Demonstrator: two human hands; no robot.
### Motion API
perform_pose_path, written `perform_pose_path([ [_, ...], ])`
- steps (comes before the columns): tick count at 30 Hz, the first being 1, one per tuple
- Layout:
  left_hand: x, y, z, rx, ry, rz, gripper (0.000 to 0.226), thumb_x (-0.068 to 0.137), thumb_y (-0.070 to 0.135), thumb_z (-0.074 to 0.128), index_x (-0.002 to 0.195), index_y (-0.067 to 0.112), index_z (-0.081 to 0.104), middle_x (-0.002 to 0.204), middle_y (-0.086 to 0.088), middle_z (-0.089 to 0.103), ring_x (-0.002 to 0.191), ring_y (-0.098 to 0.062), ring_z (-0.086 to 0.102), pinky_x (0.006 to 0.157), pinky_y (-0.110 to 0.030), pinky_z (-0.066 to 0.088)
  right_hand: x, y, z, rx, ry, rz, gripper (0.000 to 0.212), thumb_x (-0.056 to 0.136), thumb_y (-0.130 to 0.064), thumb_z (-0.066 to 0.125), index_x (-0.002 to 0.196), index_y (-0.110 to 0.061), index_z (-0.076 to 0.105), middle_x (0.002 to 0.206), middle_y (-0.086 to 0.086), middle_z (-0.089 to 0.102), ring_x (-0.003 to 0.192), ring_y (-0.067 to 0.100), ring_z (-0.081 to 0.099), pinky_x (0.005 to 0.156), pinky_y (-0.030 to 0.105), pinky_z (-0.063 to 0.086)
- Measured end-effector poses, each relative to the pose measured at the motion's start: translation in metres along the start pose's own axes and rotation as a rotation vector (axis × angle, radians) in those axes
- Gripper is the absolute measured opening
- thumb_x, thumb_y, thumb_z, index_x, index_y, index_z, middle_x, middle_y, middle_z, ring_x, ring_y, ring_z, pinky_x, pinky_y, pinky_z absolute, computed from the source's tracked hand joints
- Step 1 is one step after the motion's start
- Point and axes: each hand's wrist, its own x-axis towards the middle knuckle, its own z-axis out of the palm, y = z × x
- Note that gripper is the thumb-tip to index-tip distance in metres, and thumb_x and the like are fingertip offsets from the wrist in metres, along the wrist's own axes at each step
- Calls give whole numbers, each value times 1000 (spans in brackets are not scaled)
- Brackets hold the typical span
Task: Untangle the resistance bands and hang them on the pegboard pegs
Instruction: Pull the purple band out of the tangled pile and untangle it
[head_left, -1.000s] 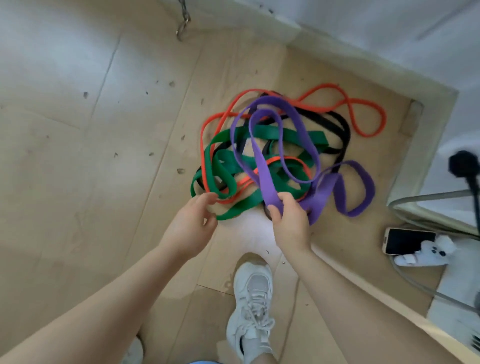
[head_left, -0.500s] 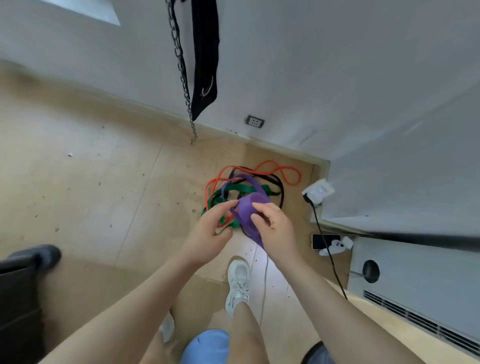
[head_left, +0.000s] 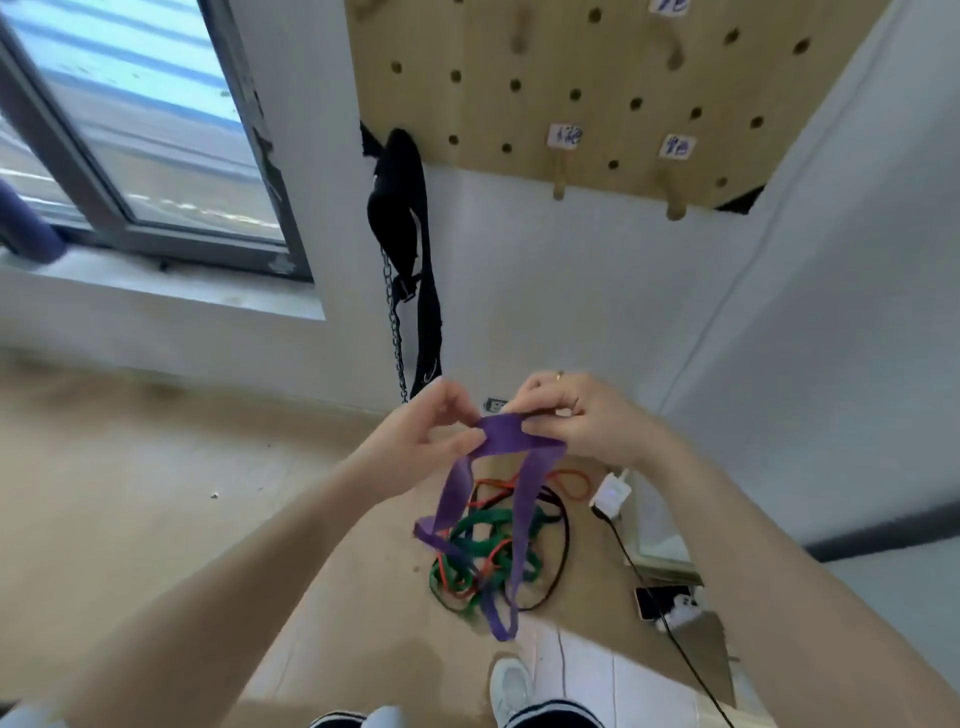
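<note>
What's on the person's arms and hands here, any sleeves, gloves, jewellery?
Both forearms are bare as far as the frame shows: no sleeves, no gloves, no watch. The left hand shows no jewellery. The right hand wears a thin gold-coloured ring on one of its fingers; which finger is unclear.

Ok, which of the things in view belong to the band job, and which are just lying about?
Job: purple band held by left hand and right hand; green band, orange band, black band; pegboard.
Lying about: phone, charger, black strap, chain.
</note>
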Motion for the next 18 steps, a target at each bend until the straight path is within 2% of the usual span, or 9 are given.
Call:
perform_pose_path([
  [3, 3, 32, -13, 146, -6, 71, 31, 83, 7, 64, 100, 30, 50, 92, -3, 64, 83, -11, 63, 77, -21, 52, 2, -18, -17, -179, 139, -80, 25, 85, 2, 59, 101, -11, 73, 84, -19, 55, 78, -6, 56, 74, 2, 37],
  [5, 5, 50, -20, 231, -33, 123, 28, 82, 8, 66, 102, 25, 57, 94, -2, 67, 85, -13, 65, 80, -24, 53, 2, -26, -22, -291, 275, -121, 23, 85, -1, 59, 101, -10, 73, 84, -15, 55, 77, 1, 55, 73, 1, 35],
  [7, 7, 65, -24, 301, -9, 188, 26, 80, 9, 67, 102, 20, 60, 92, 0, 67, 82, -15, 65, 77, -27, 54, 2, -35, -25, -383, 448, -195, 20, 86, -6, 60, 100, -10, 73, 87, -8, 57, 79, 10, 56, 72, 6, 36],
  [10, 11, 85, -23, 375, 223, 320, 24, 79, 8, 67, 99, 17, 58, 85, -2, 63, 74, -17, 60, 70, -30, 52, 2, -58, -33, -357, 644, -325, 16, 84, -10, 62, 95, -11, 72, 87, -5, 58, 71, 1, 53, 69, 9, 38],
  [11, 12, 90, -22, 355, 314, 359, 23, 79, 6, 67, 96, 18, 56, 82, -5, 61, 69, -15, 57, 68, -29, 50, 2, -66, -37, -314, 675, -343, 13, 82, -11, 64, 94, -12, 71, 86, -5, 58, 67, 3, 52, 67, 10, 40],
  [14, 16, 101, -24, 205, 496, 398, 23, 80, 4, 66, 87, 21, 52, 71, -1, 54, 58, -8, 51, 57, -22, 49, 5, -80, -37, -22, 596, -183, 17, 83, -13, 67, 96, -22, 61, 88, -5, 61, 63, 8, 55, 56, 17, 47],
  [16, 16, 105, -27, 96, 491, 382, 25, 79, 4, 67, 83, 23, 52, 68, 1, 51, 54, -8, 53, 49, -23, 51, 7, -81, -28, 144, 450, -103, 25, 85, -11, 63, 98, -30, 53, 94, -10, 63, 68, 8, 57, 54, 18, 47],
  [18, 14, 106, -30, 70, 429, 385, 29, 78, 3, 69, 82, 27, 51, 68, 2, 51, 53, -9, 54, 47, -26, 52, 9, -77, -20, 170, 358, -123, 34, 84, -8, 62, 101, -36, 52, 97, -9, 64, 73, 10, 56, 58, 18, 47],
])
